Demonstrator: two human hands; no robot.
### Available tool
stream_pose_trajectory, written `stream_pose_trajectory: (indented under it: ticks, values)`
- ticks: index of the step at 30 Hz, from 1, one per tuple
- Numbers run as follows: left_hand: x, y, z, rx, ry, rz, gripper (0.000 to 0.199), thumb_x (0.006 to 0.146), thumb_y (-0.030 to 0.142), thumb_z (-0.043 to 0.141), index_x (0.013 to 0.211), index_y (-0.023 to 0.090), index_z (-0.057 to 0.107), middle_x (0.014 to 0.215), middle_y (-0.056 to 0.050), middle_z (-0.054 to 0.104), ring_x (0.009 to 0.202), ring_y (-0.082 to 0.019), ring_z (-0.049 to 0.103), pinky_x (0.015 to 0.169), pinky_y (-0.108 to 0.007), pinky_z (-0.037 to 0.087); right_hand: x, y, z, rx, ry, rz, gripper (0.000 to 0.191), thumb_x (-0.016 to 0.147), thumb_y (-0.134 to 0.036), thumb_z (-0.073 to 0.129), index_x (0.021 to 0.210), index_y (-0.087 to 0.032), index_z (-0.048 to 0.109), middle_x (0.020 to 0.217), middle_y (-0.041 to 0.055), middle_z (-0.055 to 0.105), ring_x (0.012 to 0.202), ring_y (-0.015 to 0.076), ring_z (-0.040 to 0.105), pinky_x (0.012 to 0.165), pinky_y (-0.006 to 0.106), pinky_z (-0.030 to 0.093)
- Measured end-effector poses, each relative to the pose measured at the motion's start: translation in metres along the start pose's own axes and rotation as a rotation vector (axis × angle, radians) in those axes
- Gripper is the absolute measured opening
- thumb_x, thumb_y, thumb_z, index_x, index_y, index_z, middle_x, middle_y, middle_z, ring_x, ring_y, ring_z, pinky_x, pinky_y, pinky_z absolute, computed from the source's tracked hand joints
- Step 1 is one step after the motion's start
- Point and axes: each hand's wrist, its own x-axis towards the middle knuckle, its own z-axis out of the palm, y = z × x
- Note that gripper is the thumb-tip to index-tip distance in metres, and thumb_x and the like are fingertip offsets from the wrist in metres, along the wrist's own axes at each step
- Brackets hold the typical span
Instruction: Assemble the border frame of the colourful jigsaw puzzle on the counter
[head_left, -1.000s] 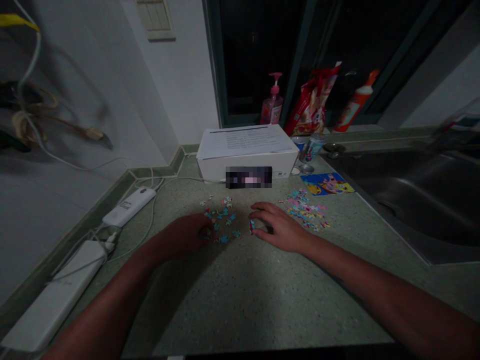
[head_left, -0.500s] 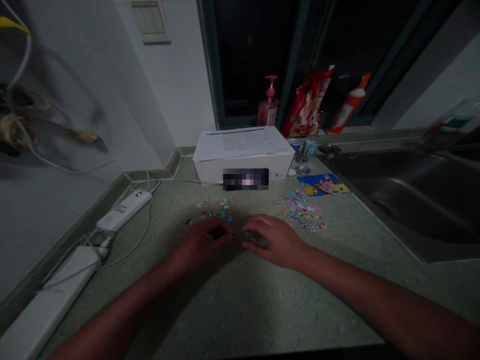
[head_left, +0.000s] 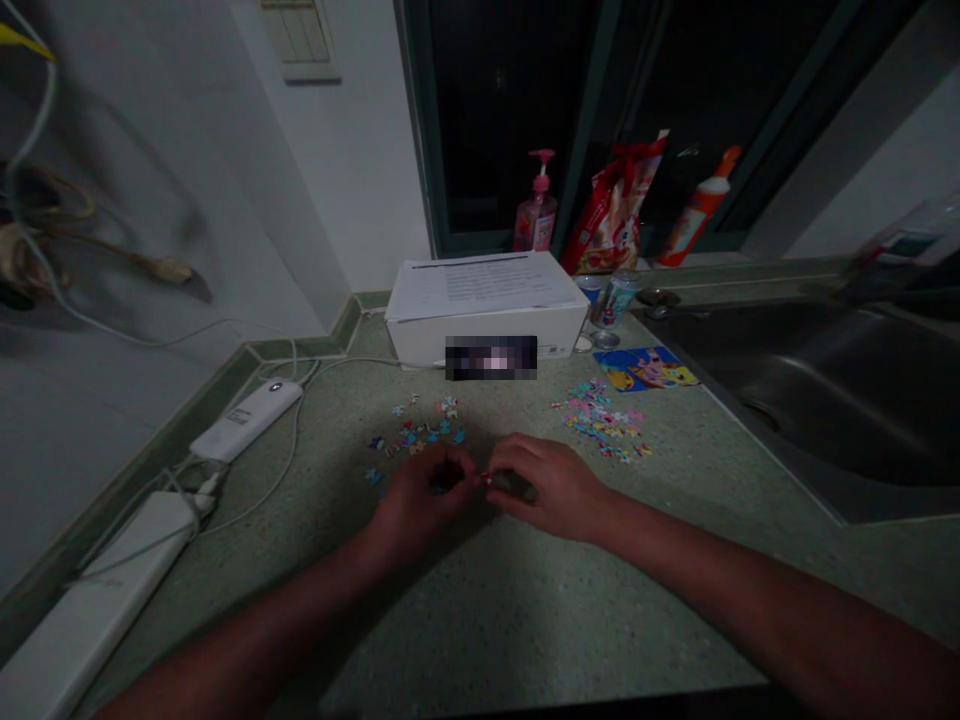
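Over the middle of the speckled green counter (head_left: 480, 620), my left hand (head_left: 427, 490) and my right hand (head_left: 551, 485) meet at the fingertips. Both are pinched, and a tiny red and white piece (head_left: 486, 479) shows between them. Its shape is too small to make out. Beyond my left hand lie scattered small puzzle pieces (head_left: 409, 437), many of them blue. A denser pile of pastel puzzle pieces (head_left: 604, 420) is spread beyond my right hand. Behind that pile rests a blue picture card (head_left: 646, 369) with cartoon figures.
A white box (head_left: 420, 340) with a printed sheet on top stands at the back. To the left are a white power strip (head_left: 97, 600), a white adapter (head_left: 247, 420) and loose cables. The metal sink (head_left: 825, 380) is on the right. Cans (head_left: 615, 300) stand beside the box.
My left hand has moved slightly right and down to meet my right fingertips. More pieces now show beyond it, and the small red and white piece shows between the hands.
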Motion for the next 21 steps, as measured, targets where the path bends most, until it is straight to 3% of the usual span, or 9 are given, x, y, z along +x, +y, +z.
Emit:
stream_pose_trajectory:
  ticks: [7,14,21]
  values:
    - [-0.0027,0.0022,0.0046,-0.028,-0.065,0.037,0.017,0.096,0.036,0.062,0.105,0.025,0.071,0.101,-0.008,0.078,0.093,-0.023,0.072,0.086,-0.043,0.062,-0.0009,0.002,-0.0027,-0.001,0.075,0.018,0.016,0.103,-0.038,0.061,0.105,-0.023,0.066,0.101,0.006,0.073,0.089,0.02,0.07,0.074,0.033,0.055]
    - [-0.0011,0.0006,0.0027,-0.099,-0.023,-0.04,0.019,0.092,0.04,0.066,0.096,0.022,0.069,0.098,-0.009,0.078,0.092,-0.025,0.074,0.084,-0.043,0.062,-0.0018,-0.0039,-0.0039,-0.075,0.027,-0.052,0.024,0.102,-0.04,0.064,0.119,-0.023,0.066,0.113,0.0096,0.074,0.1,0.0238,0.071,0.082,0.038,0.058]
    - [0.0014,-0.0016,0.003,-0.08,-0.007,-0.075,0.023,0.093,0.04,0.067,0.107,0.022,0.068,0.102,-0.009,0.079,0.093,-0.024,0.075,0.087,-0.044,0.062,-0.0026,-0.0017,-0.0016,-0.146,0.051,-0.1,0.023,0.105,-0.035,0.06,0.122,-0.023,0.067,0.115,0.0093,0.073,0.098,0.0228,0.071,0.08,0.037,0.058]
